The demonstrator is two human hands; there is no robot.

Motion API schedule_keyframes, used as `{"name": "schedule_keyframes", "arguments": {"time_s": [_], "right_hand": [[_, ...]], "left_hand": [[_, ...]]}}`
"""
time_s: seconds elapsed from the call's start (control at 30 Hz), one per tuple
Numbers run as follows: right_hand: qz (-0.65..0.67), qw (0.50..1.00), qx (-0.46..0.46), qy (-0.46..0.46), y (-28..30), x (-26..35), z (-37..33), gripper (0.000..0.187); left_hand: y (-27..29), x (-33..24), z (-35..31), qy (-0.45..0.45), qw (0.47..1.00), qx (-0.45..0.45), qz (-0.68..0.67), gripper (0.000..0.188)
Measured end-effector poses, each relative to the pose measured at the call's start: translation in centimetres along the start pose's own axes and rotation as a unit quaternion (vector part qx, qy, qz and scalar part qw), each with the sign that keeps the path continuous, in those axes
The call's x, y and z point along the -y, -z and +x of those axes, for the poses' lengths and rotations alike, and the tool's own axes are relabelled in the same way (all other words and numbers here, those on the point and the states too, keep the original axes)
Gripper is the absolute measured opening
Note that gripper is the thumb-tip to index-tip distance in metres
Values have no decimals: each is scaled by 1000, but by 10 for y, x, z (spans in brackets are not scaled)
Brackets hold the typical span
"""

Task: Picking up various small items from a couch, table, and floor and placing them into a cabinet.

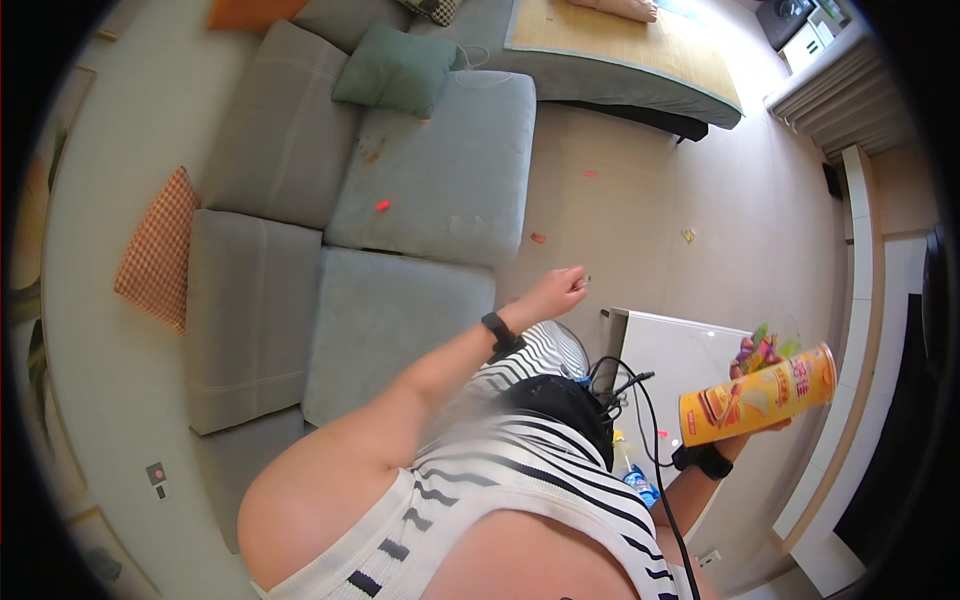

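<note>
My left hand (558,294) is closed in front of my body, between the sofa and the low table. Something small and dark shows at its fingertips, too small to name. My right hand (738,443) is wrapped round a yellow snack canister (755,398) with chips pictured on it, tilted over the table's right side. A bunch of colourful wrappers (762,350), purple, pink and green, shows at the fingers beyond the canister. Most of the right palm is hidden behind the canister.
A white low table (680,345) stands at my right, with a blue-labelled bottle (638,480) by my waist. A grey sofa (420,170) with a red scrap (383,205) lies left. Wrapper bits (538,238) dot the floor. Black cables (640,385) hang at my waist.
</note>
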State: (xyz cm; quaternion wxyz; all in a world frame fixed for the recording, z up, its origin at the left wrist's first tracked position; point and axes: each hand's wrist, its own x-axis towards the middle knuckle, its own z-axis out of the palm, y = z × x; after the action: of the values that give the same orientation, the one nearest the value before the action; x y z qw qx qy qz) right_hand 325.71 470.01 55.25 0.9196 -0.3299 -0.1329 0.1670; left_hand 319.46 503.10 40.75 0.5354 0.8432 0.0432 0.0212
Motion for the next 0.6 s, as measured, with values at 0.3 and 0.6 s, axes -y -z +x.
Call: {"name": "schedule_keyframes", "arguments": {"time_s": [0.3, 0.6], "right_hand": [[76, 988, -94, 100, 83, 25, -62, 81], [146, 973, -80, 161, 313, 0, -41, 84]], "left_hand": [[-61, -53, 21, 104, 986, 127, -40, 23], [-191, 104, 128, 219, 950, 33, -220, 28]]}}
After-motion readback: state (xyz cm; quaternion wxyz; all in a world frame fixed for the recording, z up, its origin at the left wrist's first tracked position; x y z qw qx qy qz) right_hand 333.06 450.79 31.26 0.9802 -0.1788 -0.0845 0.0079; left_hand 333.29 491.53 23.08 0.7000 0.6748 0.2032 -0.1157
